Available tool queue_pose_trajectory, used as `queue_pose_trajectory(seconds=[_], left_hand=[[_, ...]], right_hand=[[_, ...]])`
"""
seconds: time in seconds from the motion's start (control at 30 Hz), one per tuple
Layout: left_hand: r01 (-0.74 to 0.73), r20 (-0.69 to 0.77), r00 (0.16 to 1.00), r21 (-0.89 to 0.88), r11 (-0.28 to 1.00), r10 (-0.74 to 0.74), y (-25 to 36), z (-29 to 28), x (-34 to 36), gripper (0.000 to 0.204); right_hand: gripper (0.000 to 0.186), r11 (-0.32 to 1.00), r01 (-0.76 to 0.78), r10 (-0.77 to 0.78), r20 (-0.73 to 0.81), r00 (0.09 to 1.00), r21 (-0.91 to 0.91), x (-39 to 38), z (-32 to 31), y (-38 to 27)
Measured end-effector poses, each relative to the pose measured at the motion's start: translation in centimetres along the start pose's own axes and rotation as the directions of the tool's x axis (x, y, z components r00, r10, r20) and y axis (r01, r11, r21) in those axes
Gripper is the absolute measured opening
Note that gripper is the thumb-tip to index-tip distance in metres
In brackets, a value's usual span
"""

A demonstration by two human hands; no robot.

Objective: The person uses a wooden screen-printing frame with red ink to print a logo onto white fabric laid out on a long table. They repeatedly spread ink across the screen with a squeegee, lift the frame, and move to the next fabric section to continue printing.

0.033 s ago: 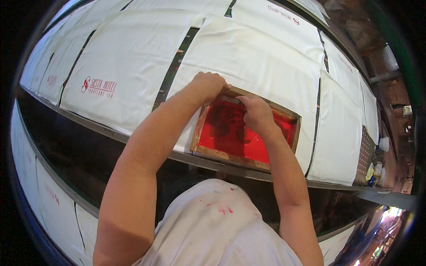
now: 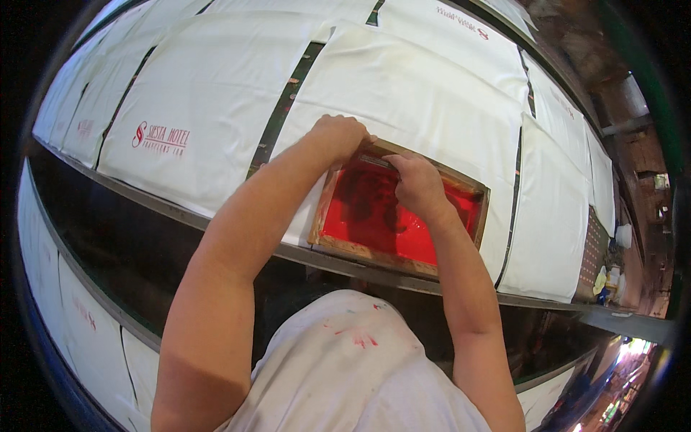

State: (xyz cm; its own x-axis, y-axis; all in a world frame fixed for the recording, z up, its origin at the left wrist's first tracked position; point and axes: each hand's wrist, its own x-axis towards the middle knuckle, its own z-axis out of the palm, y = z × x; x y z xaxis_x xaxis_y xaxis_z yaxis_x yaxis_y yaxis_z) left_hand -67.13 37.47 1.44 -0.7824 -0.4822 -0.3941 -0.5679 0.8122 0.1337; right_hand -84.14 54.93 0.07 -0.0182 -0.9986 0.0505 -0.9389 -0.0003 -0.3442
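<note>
A wooden screen frame (image 2: 320, 211) with bright red ink (image 2: 417, 234) spread inside lies on a white cloth (image 2: 425, 93). My left hand (image 2: 342, 135) is closed on the upper left corner of the frame. My right hand (image 2: 417, 183) reaches over the red ink, fingers bent round a narrow flat strip (image 2: 374, 160), probably metal, just inside the far edge; the hand partly hides it. Shadows of my hands darken the ink. My shirt front below carries red stains.
More white cloths (image 2: 194, 93), several with red logos, lie spread on the long table (image 2: 173, 214) in rows. A perforated panel (image 2: 594, 230) with small containers (image 2: 613, 281) and a yellow item sits at the right end. Another row of cloths (image 2: 93, 324) shows at lower left, beyond a dark gap.
</note>
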Motion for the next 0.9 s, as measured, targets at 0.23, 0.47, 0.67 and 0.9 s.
queue_pose_trajectory(seconds=[0.23, 0.47, 0.67, 0.9], left_hand=[[0.021, -0.026, 0.999, -0.022, 1.0, -0.022, -0.1, 0.1, -0.1, 0.086], [0.075, 0.006, 0.997, -0.04, 0.996, -0.075, 0.3, -0.9, 0.0, 0.088], [0.076, 0.019, 0.997, -0.004, 0.997, -0.076, 0.8, -1.3, -0.3, 0.093], [0.052, 0.006, 0.999, -0.013, 0.999, -0.052, 1.2, -1.2, -0.2, 0.088]], right_hand=[[0.05, 0.975, 0.212, -0.203, 0.136, 0.97, -0.058, -0.3, -0.2, 0.8], [0.04, 0.872, 0.489, -0.472, 0.236, 0.849, -0.016, -0.7, -1.6, 1.8], [0.04, 0.828, 0.561, -0.525, 0.327, 0.786, -0.02, -2.0, -3.3, 6.5], [0.038, 0.892, 0.452, -0.43, 0.291, 0.855, -0.011, -8.8, -6.0, 12.6]])
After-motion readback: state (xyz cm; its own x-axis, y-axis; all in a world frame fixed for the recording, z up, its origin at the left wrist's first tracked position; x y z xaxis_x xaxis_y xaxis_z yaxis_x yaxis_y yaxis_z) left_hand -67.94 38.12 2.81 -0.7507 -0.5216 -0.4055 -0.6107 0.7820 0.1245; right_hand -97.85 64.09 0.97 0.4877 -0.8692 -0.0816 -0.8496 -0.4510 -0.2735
